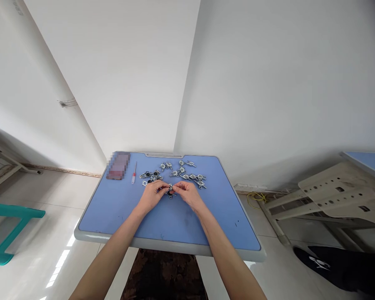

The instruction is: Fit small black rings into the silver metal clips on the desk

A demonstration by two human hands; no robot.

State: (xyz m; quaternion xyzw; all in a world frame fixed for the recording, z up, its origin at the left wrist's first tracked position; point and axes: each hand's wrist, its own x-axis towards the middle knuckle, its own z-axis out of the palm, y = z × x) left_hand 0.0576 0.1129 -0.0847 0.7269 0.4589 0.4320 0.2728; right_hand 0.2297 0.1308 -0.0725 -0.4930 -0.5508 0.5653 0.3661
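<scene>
Both of my hands meet over the middle of a blue tabletop [112, 216] with its grey rim. My left hand [151, 196] and my right hand [187, 195] pinch a small metal part with a black ring [170, 191] between their fingertips. Just beyond them lie several similar stamped metal parts [178, 173], some with black rings, loosely scattered. Left of that group is a small screwdriver with a red-and-clear handle [133, 173]. Farther left, a pixelated dark rectangular object [118, 166] lies near the table's far corner.
A teal plastic chair or stool frame [9, 225] stands on the white tile floor at left. At right are a beige desk frame [340, 191] with another blue top [368, 162], a yellow cable [255, 199] and a black cloth [337, 266].
</scene>
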